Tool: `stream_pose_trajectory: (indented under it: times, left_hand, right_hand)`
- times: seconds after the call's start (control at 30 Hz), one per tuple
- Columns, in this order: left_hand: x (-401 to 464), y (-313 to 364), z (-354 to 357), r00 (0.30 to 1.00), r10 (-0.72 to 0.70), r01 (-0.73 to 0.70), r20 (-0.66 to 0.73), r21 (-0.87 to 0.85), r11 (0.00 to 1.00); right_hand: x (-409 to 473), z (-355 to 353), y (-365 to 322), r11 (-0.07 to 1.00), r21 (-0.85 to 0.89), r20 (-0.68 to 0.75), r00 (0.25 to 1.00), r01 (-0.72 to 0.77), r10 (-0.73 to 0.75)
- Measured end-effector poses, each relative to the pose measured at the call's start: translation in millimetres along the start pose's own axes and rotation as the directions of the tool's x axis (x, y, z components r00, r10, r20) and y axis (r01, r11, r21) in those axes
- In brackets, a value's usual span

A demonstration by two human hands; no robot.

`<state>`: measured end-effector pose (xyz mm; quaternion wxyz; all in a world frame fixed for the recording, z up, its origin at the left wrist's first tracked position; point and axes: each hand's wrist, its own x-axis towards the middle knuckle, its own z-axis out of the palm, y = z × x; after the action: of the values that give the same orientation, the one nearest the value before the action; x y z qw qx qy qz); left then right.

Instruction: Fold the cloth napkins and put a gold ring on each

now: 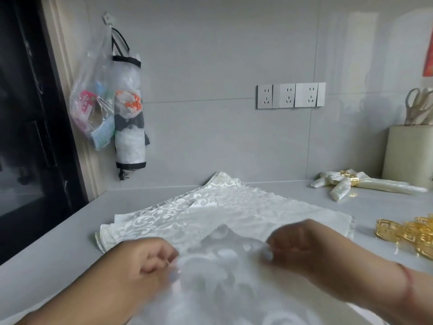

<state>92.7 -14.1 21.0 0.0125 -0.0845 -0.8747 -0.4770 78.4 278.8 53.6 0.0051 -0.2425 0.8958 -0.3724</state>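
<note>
A white patterned cloth napkin point(222, 259) is lifted at its near part over the grey counter point(46, 266). My left hand point(150, 266) pinches its left edge and my right hand point(302, 247) pinches its right edge, both blurred by motion. Beneath and behind it lies a flat stack of more white napkins point(210, 202). Several loose gold rings point(407, 233) sit at the right. At the back right lie folded napkins point(365, 184) wearing gold rings point(350, 178).
A cream utensil holder point(407, 153) with scissors point(419, 104) stands at the far right. Plastic bags and a bag dispenser point(128, 113) hang on the wall at the left. Wall sockets point(290, 95) sit above the counter. A dark window point(23, 113) borders the left.
</note>
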Motion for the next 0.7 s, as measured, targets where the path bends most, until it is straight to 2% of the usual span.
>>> stream_pose_trajectory:
  times: [0.03, 0.1, 0.2, 0.43, 0.57, 0.7]
  left_hand:
    - [14, -3, 0, 1.0, 0.01, -0.01, -0.019, -0.02, 1.0]
    - [46, -1, 2, 0.998, 0.017, -0.01, -0.054, 0.131, 0.991]
    - [105, -20, 3, 0.992, -0.08, 0.103, -0.097, 0.26, 0.96]
    - [202, -50, 0, 0.969, -0.206, 0.248, -0.137, 0.535, 0.808]
    - [241, -72, -4, 0.933, -0.271, 0.358, -0.237, 0.553, 0.752]
    - [271, -89, -7, 0.918, -0.3, 0.394, -0.258, 0.522, 0.757]
  right_hand:
    - [15, 1, 2, 0.998, -0.064, -0.009, 1.0, -0.023, 0.023]
    - [53, 7, 11, 0.985, -0.156, -0.048, 0.997, -0.07, 0.064]
    - [119, 15, 49, 0.955, -0.233, -0.048, 0.983, -0.183, 0.176]
    - [232, 43, 97, 0.894, -0.379, -0.039, 0.969, -0.239, 0.243]
    - [276, 59, 113, 0.873, -0.4, -0.065, 0.959, -0.28, 0.278]
    - [304, 66, 123, 0.858, -0.406, -0.091, 0.948, -0.314, 0.304]
